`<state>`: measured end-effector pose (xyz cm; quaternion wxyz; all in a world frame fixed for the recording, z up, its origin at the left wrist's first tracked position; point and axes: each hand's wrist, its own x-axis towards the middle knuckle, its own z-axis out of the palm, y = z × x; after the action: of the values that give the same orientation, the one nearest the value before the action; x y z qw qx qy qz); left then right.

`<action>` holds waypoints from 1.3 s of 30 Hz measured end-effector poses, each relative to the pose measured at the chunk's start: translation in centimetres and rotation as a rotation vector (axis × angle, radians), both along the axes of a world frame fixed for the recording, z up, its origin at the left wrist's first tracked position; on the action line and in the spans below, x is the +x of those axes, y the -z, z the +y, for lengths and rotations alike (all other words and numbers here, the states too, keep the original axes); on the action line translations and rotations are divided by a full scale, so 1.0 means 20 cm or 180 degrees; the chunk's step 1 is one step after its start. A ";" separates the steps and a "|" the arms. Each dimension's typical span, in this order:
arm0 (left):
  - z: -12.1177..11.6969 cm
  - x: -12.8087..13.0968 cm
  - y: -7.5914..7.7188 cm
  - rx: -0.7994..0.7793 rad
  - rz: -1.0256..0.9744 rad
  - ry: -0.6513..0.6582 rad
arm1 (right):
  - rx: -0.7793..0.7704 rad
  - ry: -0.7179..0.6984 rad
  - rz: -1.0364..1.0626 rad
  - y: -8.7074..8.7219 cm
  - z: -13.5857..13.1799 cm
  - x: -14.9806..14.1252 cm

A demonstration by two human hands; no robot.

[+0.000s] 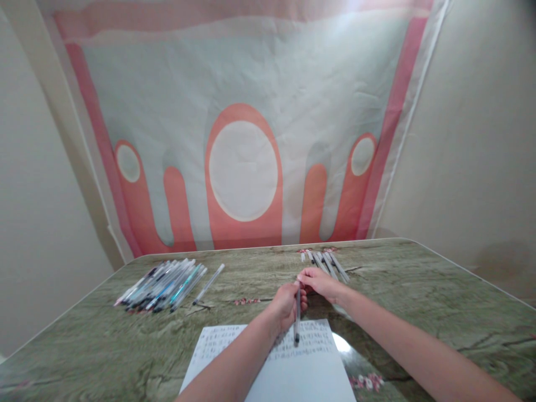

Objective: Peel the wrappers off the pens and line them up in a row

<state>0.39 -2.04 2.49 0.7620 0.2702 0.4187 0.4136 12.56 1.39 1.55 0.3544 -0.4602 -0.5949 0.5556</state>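
Observation:
A clear-barrelled pen [297, 318] points down toward me, its dark end above a sheet of paper [293, 379] with rows of handwriting. My left hand [288, 303] is closed around the pen's upper part. At the pen's far end, the fingertips of my right hand [318, 282] are pinched together, touching it; the exact grip there is too small to make out. Just beyond my right hand lies a small row of pens [329, 262], partly hidden by it.
A large pile of pens [163, 286] lies at the left of the wood-patterned table [104, 346]. One single pen [208, 285] rests beside the pile. Behind the table hangs a pink and grey printed cloth [245, 67]. A shiny reflection [341, 343] shows beside the paper.

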 end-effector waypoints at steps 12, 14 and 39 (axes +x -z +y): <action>-0.03 0.01 -0.01 -0.0043 0.0013 0.0028 | 0.1563 0.0640 -0.1666 -0.10 0.25 0.13; -0.03 0.00 -0.01 -0.0042 0.0001 0.0016 | 0.1851 0.0616 -0.2008 -0.11 0.31 0.15; -0.03 0.00 0.00 0.0075 0.0013 0.0115 | 0.3068 -0.0420 -0.3175 -0.06 0.46 0.23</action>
<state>0.40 -2.66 2.59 0.7653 0.2875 0.4104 0.4040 17.21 10.54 2.81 0.1690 -0.4147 -0.8937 -0.0279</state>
